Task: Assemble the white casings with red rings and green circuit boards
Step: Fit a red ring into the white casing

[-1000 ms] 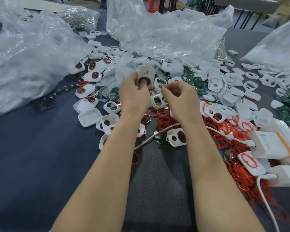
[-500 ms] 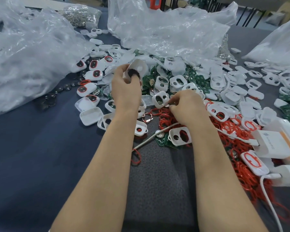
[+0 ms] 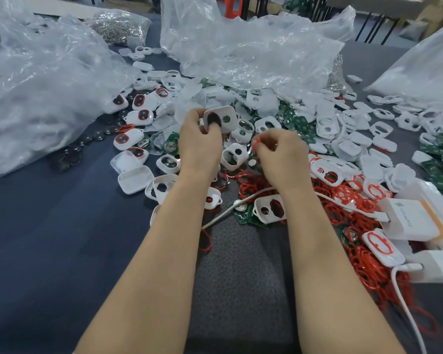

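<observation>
My right hand (image 3: 281,154) has lifted off the heap of red rings (image 3: 256,181); its fingers (image 3: 265,139) now pinch one red ring (image 3: 255,143). My left hand (image 3: 198,141) grips a white casing (image 3: 224,120), tilted up, just left of that ring and apart from it. Below, between my hands, lies an open shell (image 3: 234,155). A white cable (image 3: 230,209) runs under my right wrist. Green circuit boards (image 3: 295,122) and loose casings crowd the dark surface (image 3: 49,238) beyond, with crumpled plastic bags (image 3: 253,54) behind.

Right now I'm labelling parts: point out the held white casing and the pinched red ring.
white casing (image 3: 229,111), head view, white face above its small hole.
red ring (image 3: 255,143), head view, exposed left part of the loop.
</observation>
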Motion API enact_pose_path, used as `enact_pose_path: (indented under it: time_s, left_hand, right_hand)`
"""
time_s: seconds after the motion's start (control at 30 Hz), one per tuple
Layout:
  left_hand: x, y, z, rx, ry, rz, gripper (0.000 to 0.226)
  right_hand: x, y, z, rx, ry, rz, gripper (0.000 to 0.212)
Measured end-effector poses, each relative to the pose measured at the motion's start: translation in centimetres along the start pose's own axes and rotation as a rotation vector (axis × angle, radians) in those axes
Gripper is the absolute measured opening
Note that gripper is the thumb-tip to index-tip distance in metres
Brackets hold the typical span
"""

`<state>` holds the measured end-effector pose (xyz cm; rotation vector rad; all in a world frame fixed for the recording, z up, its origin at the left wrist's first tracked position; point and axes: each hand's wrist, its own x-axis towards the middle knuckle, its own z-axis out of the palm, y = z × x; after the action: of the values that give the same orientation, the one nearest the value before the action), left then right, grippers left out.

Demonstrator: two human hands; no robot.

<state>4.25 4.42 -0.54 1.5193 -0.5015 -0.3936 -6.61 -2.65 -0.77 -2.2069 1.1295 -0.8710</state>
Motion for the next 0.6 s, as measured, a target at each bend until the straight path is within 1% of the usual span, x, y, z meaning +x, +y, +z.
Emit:
enact_pose_path:
  time_s: [0.07,0.1,0.2,0.23,0.3,0.37,0.4,0.43,0.47,0.5,0.57,0.6]
  left_hand:
    - [-0.2,0.1,0.1,-0.039,-0.017,0.009,0.008]
    - [-0.3,0.2,0.2,-0.071,-0.028,0.009,0.008]
    - [-0.3,0.3,0.2,-0.121,-0.028,0.011,0.008]
    - [-0.3,0.3,0.2,-0.121,-0.023,0.015,0.008]
    - [-0.3,0.3,0.2,-0.105,-0.015,0.027,0.008]
    - [-0.2,0.2,0.1,-0.085,-0.013,0.039,0.009]
    - [-0.2,0.2,0.1,-0.083,-0.014,0.041,0.009]
    - [-0.2,0.1,0.1,-0.086,-0.014,0.041,0.009]
    - [-0.1,0.1,0.1,-0.084,-0.012,0.041,0.009]
    - [-0.1,0.1,0.1,-0.076,-0.008,0.040,0.008]
    - [0.0,0.0,0.2,-0.062,-0.003,0.028,0.007]
    - [0.1,-0.1,0.3,-0.058,-0.004,0.021,0.007]
  right_hand:
    - [-0.1,-0.5,-0.3,0.179,0.024,0.021,0.006]
    - [-0.2,-0.6,-0.4,0.240,0.021,0.038,0.007]
    - [-0.3,-0.7,-0.8,0.294,-0.031,0.082,0.012]
    - [-0.3,-0.7,-1.0,0.275,-0.076,0.079,0.011]
    - [-0.3,-0.8,-1.4,0.190,-0.240,0.040,0.006]
    - [-0.5,-1.2,-1.7,0.131,-0.447,-0.015,0.016]
    - [-0.6,-1.3,-1.7,0.117,-0.519,-0.034,0.022]
    - [-0.7,-1.3,-1.8,0.095,-0.543,-0.046,0.027]
    - [-0.6,-1.3,-1.9,0.068,-0.518,-0.049,0.030]
    - [-0.5,-1.1,-2.0,0.035,-0.447,-0.042,0.031]
    - [-0.3,-0.7,-1.8,-0.078,-0.261,-0.027,0.028]
    - [-0.3,-0.6,-1.6,-0.143,-0.197,-0.028,0.024]
